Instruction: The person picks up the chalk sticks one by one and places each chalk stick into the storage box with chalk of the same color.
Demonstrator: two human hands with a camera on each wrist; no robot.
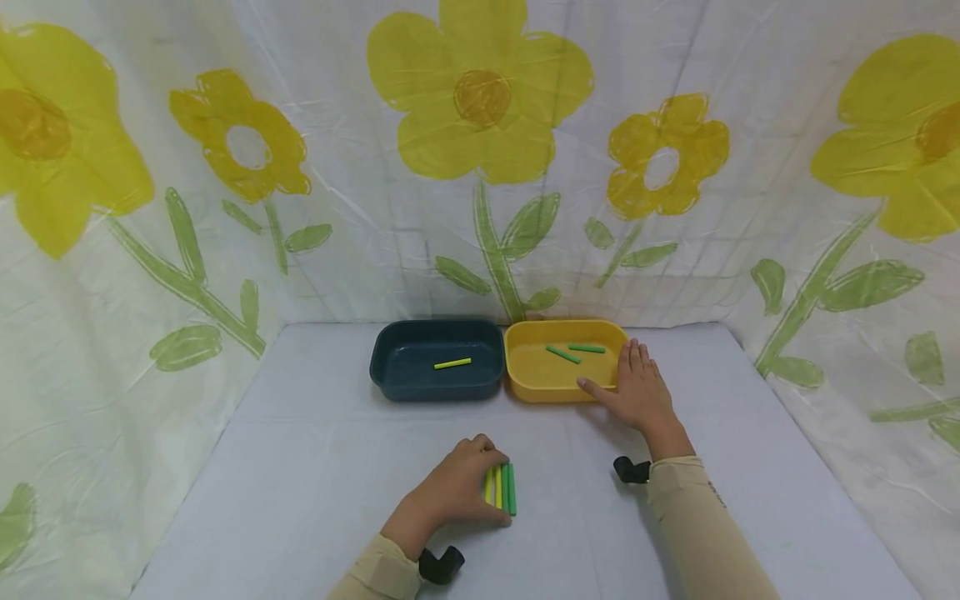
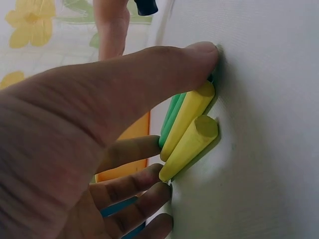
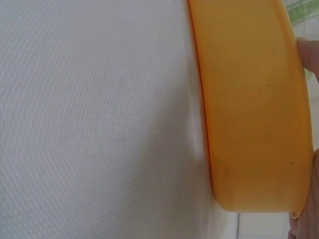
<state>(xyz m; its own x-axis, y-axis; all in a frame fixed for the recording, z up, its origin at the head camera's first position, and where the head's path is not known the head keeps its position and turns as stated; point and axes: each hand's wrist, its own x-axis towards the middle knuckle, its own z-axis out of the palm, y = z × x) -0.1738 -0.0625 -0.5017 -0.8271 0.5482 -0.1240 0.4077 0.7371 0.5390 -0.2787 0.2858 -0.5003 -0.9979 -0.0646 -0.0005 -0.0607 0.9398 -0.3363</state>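
A sorting step is judged underway; the near sticks (image 1: 501,487) are grasped by the left hand (image 1: 457,492); the yellow tray (image 1: 525,367) is steadied by the flat, relaxed right hand (image 1: 637,392); next, one stick should be singled out.

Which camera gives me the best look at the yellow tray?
The head view: the whole yellow tray shows, with two green sticks inside and the right hand resting against its corner. The right wrist view shows only its outer wall; the left wrist view, an orange sliver behind fingers.

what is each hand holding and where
The left hand grips the bundle of sticks across their sides; the right hand rests on the yellow tray's corner.
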